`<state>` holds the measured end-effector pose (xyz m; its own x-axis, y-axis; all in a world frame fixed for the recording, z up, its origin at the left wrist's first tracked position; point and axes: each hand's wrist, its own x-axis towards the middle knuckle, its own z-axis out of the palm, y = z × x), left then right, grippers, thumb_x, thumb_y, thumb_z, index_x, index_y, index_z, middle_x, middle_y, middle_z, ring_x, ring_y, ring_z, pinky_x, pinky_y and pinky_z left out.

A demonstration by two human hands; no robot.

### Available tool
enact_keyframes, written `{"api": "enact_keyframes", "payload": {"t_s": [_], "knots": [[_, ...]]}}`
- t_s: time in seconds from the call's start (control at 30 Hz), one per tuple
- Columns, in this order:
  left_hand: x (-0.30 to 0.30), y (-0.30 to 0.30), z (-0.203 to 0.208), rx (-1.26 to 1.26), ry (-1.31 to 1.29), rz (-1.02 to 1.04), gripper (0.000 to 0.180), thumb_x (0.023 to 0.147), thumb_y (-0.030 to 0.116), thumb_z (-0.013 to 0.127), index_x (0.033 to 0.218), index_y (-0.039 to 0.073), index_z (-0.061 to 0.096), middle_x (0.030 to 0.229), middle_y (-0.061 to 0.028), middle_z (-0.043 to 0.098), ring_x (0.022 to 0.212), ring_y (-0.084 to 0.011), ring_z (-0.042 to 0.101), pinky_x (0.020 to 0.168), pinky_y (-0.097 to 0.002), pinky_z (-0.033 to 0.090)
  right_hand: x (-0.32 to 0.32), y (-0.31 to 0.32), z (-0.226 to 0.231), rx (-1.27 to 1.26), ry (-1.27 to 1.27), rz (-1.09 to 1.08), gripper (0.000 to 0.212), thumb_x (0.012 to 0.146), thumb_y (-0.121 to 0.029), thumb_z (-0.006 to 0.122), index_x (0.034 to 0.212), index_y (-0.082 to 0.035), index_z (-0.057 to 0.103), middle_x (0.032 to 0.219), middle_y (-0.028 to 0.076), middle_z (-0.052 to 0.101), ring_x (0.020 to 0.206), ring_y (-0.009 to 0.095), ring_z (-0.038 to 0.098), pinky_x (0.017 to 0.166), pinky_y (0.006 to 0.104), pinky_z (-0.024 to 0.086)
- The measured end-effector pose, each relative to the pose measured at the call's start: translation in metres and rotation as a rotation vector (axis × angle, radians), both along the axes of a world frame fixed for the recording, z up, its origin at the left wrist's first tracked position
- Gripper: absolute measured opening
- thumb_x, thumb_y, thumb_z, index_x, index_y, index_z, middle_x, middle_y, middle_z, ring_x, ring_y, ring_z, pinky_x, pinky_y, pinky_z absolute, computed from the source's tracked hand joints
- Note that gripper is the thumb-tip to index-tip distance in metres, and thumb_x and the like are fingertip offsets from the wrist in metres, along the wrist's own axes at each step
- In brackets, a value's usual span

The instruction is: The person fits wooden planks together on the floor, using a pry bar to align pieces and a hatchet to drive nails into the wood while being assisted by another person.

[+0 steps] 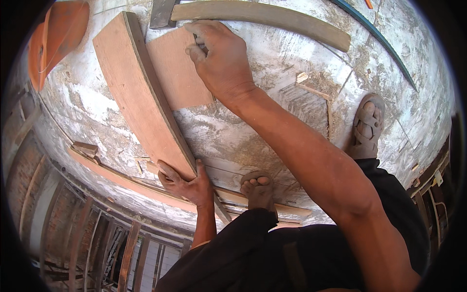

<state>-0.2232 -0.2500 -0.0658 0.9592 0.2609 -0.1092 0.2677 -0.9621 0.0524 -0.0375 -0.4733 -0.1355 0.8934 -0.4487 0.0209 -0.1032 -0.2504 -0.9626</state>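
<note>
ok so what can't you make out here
What the right hand may grip: head view, mostly hidden by the hand itself.
Dark blue curved strip: head view, one end cut off by the top edge.
Small orange piece: head view, cut off by the top edge, kind unclear.

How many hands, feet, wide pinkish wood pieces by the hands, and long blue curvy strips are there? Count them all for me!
Hands: 2 (left hand, right hand)
Feet: 2 (left foot, right foot)
Wide pinkish wood pieces: 2 (long board, squarish panel)
Blue curvy strip: 1
Total: 7
</note>
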Motion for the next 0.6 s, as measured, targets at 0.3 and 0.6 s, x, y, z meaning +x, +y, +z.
{"api": "enact_keyframes", "payload": {"t_s": [0.3, 0.6], "knots": [[0.006, 0.001, 0.004, 0.059, 0.076, 0.023, 0.112, 0.076, 0.032, 0.085, 0.166, 0.016, 0.02, 0.147, -0.0352, 0.032, 0.137, -0.0504, 0.034, 0.112, -0.061, 0.028, -0.027, 0.003, 0.033, -0.254, -0.172, 0.093, 0.039, 0.084, -0.009, 0.075, 0.119, -0.002, 0.059, 0.102, 0.015, 0.061, 0.097, 0.038, 0.06, 0.087, 0.0456, 0.052], [0.013, -0.005, 0.015, -0.017, 0.128, 0.064, 0.119, 0.073, 0.027, 0.089, 0.167, 0.02, 0.015, 0.146, -0.0365, 0.03, 0.137, -0.0524, 0.031, 0.114, -0.0625, 0.025, -0.201, 0.066, 0.043, -0.026, 0.624, 1.407, 0.03, 0.087, -0.016, 0.067, 0.114, -0.002, 0.064, 0.112, 0.023, 0.067, 0.092, 0.037, 0.069, 0.083, 0.0455, 0.056]]}}
